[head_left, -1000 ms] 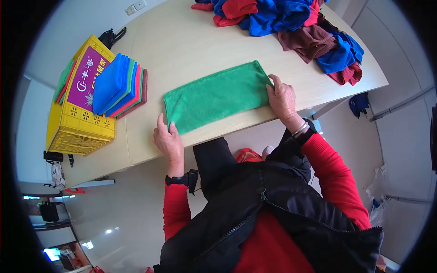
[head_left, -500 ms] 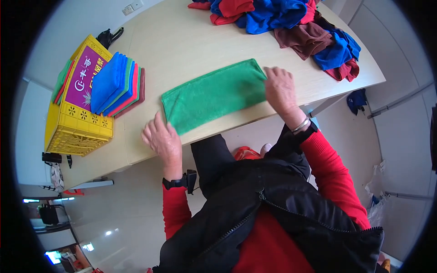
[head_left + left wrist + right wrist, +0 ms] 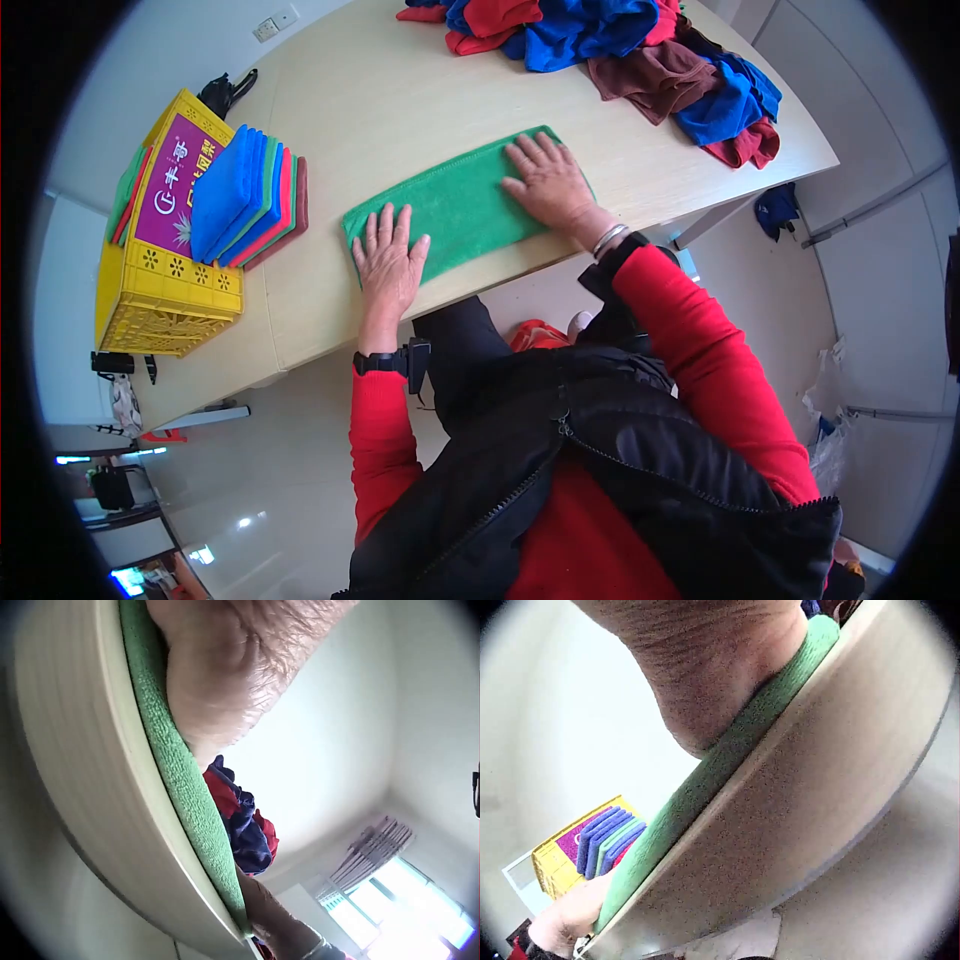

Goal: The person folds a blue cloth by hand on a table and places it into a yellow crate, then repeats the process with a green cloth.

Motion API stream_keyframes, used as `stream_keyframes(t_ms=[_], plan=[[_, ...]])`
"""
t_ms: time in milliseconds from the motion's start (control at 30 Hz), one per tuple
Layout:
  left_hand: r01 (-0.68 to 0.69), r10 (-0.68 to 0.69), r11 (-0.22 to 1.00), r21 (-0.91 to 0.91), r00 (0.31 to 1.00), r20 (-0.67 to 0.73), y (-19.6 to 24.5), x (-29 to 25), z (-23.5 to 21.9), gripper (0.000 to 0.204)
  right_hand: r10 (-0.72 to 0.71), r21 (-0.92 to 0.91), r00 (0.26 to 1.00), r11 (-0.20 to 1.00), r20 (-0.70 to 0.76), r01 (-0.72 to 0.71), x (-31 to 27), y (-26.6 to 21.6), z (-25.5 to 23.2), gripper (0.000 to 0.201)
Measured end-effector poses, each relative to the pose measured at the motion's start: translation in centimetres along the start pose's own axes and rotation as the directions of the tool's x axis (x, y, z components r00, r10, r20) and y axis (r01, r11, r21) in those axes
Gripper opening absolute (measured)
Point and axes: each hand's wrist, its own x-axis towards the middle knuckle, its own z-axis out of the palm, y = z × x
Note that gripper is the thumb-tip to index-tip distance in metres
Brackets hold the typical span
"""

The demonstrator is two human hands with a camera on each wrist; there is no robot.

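A green towel [image 3: 462,200], folded into a long rectangle, lies flat near the table's front edge. My left hand [image 3: 390,262] rests on its left end with the fingers straight and spread. Toward the towel's right end, my right hand [image 3: 550,185] lies palm down, fingers extended over the cloth. In the left wrist view the heel of the left hand [image 3: 217,682] presses on the towel's fold [image 3: 180,780]. The right wrist view has the right hand [image 3: 712,675] bearing on the same green cloth [image 3: 705,780].
A yellow crate [image 3: 180,290] stands at the left, with a stack of folded blue, green, red and brown towels [image 3: 250,200] leaning against it. Crumpled towels [image 3: 650,75] are heaped at the back right of the table [image 3: 350,100]. A black item [image 3: 225,92] sits behind the crate.
Both hands have come inward from the towel's two ends, after lifting off its edges, and now lie flat on top of it. The towel has stayed in about the same place.
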Motion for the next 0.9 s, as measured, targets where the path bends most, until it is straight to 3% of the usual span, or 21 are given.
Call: stream_keyframes(t_ms=[100,233,400,467,533,800,900], plan=[[0.051,-0.052,0.999,0.014,0.997,0.055,-0.5,-0.3,-0.3,0.063,0.100,0.000,0.994,0.995,0.043,-0.100,0.2,2.4,-0.6,0.063],[0.068,-0.068,0.997,-0.031,0.998,0.011,-0.8,-0.5,-0.6,0.062,0.178,-0.041,0.976,0.984,0.127,-0.174,0.2,4.2,-2.4,0.062],[0.178,-0.174,0.976,0.128,0.984,-0.043,1.3,0.9,-0.5,0.061,0.018,-0.188,0.999,0.982,-0.038,-0.024,0.0,0.1,-1.8,0.061],[-0.001,-0.001,0.999,-0.042,0.999,-0.046,2.9,1.7,-0.3,0.061,-0.038,-0.068,0.999,0.997,-0.003,0.038,-0.3,-1.9,-1.2,0.061],[0.025,-0.027,0.999,-0.035,0.999,-0.036,2.7,2.1,-0.1,0.061,-0.089,0.000,0.996,0.996,0.010,0.089,0.2,-2.9,-0.7,0.060],[0.144,-0.141,0.989,0.028,0.987,-0.078,-2.1,0.5,0.4,0.061,-0.015,-0.005,0.998,1.000,0.063,0.015,0.0,0.7,-0.8,0.058],[0.192,-0.189,0.981,0.033,0.978,-0.084,-1.0,0.2,-0.6,0.059,-0.039,-0.012,0.999,0.999,0.022,0.039,-0.1,0.8,-0.5,0.057]])
